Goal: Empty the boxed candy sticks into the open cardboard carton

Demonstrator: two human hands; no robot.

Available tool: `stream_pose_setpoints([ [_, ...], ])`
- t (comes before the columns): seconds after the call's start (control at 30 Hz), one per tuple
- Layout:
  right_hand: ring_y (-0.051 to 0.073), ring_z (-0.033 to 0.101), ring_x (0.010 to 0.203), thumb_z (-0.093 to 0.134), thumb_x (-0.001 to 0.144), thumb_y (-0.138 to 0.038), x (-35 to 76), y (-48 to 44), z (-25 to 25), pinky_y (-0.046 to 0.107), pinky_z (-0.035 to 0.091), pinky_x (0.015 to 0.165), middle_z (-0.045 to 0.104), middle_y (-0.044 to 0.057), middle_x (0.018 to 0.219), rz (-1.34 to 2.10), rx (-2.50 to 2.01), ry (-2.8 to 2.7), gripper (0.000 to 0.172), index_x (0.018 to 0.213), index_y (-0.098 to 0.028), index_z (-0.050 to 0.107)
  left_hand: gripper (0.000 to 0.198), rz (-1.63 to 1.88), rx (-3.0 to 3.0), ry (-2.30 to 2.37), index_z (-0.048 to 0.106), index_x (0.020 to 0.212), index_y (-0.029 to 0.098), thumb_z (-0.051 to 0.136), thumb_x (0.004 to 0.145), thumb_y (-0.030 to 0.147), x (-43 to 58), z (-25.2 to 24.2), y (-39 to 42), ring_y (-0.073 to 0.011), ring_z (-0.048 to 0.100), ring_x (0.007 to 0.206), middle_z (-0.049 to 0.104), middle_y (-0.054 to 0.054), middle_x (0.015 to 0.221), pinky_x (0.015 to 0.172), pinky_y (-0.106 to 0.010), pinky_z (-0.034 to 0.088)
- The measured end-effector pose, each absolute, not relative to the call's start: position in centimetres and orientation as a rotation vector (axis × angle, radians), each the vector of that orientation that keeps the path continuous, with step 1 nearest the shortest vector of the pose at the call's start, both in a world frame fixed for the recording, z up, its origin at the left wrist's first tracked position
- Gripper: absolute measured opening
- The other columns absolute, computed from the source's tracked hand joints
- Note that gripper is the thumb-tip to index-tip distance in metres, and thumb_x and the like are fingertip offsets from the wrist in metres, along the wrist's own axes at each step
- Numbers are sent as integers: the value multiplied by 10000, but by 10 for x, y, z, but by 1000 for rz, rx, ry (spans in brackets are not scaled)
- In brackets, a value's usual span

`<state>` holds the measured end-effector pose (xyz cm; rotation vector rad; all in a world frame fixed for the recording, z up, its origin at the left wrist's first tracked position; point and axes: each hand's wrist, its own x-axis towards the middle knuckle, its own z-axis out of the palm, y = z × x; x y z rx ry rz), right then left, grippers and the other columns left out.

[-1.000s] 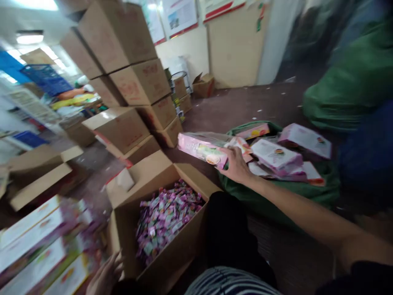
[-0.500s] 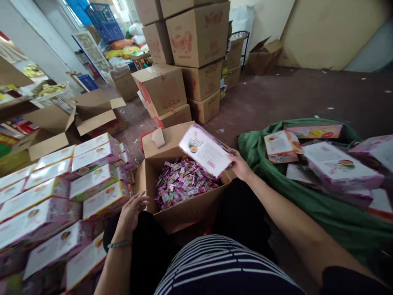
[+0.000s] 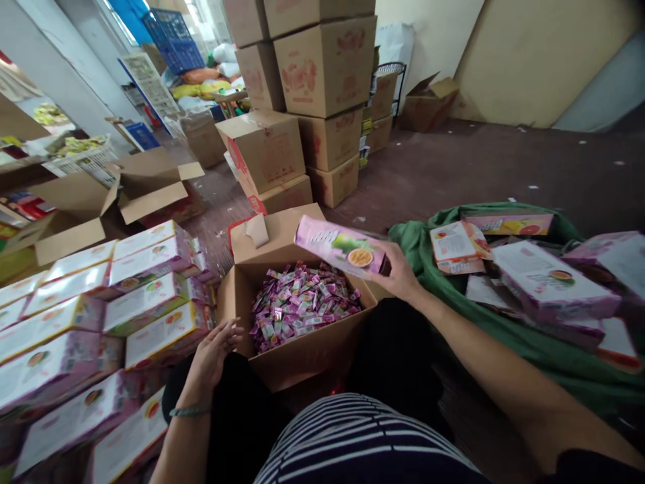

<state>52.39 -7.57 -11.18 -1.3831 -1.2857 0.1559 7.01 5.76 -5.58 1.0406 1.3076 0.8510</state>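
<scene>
My right hand [image 3: 399, 270] grips a purple passion fruit box [image 3: 336, 246] by its right end. The box is tilted, with its fruit-printed side towards me, over the right part of an open carton [image 3: 312, 363]. Inside that carton lies a heap of small purple sachets [image 3: 302, 302]. At the carton's left edge, my left hand [image 3: 216, 346] rests near my knee with its fingers loosely extended and nothing in them.
Rows of packed fruit boxes [image 3: 146, 296] stand at the left. A green sack [image 3: 453, 309] on the right holds several boxes. Beyond the carton rise stacked brown cartons [image 3: 322, 74], with open empty cartons [image 3: 151, 188] to their left.
My right hand has turned the purple box, so its printed side faces me instead of its white face. My left hand stays about where it was.
</scene>
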Motion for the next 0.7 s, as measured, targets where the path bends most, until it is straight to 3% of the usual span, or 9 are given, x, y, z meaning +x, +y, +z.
stream_pose_setpoints([
  [0.1, 338, 413, 1522, 632, 932, -158, 518, -97, -113, 623, 377, 1280, 557, 120, 1492, -214, -1433, -1732, 434, 1356, -251, 658, 615, 849, 1035, 1316, 797, 948, 119, 966, 442, 425, 75, -52, 58, -184, 693, 704, 790, -119, 856, 656, -243, 535],
  [0.17, 311, 381, 1550, 532, 973, -65, 522, -110, -120, 655, 357, 1288, 585, 88, 1475, -348, -1455, -1900, 441, 1320, -286, 691, 583, 845, 1038, 1319, 797, 911, 129, 960, 424, 404, 77, -51, 58, -193, 696, 706, 789, -115, 845, 666, -252, 547],
  [0.4, 277, 450, 1494, 537, 1009, -66, 553, -150, -124, 693, 411, 1245, 642, 10, 1411, -794, -1483, -1877, 408, 1200, -377, 719, 625, 833, 1075, 1318, 789, 937, 168, 980, 404, 432, 62, -62, 72, -237, 724, 753, 802, -103, 884, 673, -274, 567],
  [0.53, 276, 398, 1527, 603, 996, -71, 532, -164, -105, 624, 447, 1244, 629, 26, 1393, -928, -1321, -1853, 319, 1182, -312, 699, 796, 817, 1113, 1347, 740, 1192, 167, 951, 548, 585, 79, -66, 74, -234, 737, 792, 786, -106, 928, 683, -268, 552],
  [0.63, 280, 405, 1516, 673, 965, -57, 490, -162, -96, 621, 397, 1271, 609, 32, 1403, -914, -1156, -1898, 288, 1170, -259, 691, 966, 781, 1067, 1260, 576, 1482, 237, 865, 681, 692, 125, -62, 52, -267, 748, 899, 765, -123, 1088, 747, -335, 576],
  [0.7, 262, 432, 1492, 695, 955, -61, 454, -159, -94, 612, 332, 1302, 617, 37, 1402, -850, -1044, -1957, 283, 1165, -250, 699, 907, 759, 1000, 1031, 552, 1491, 288, 839, 734, 698, 160, -60, 35, -272, 733, 961, 727, -123, 1244, 775, -359, 578],
])
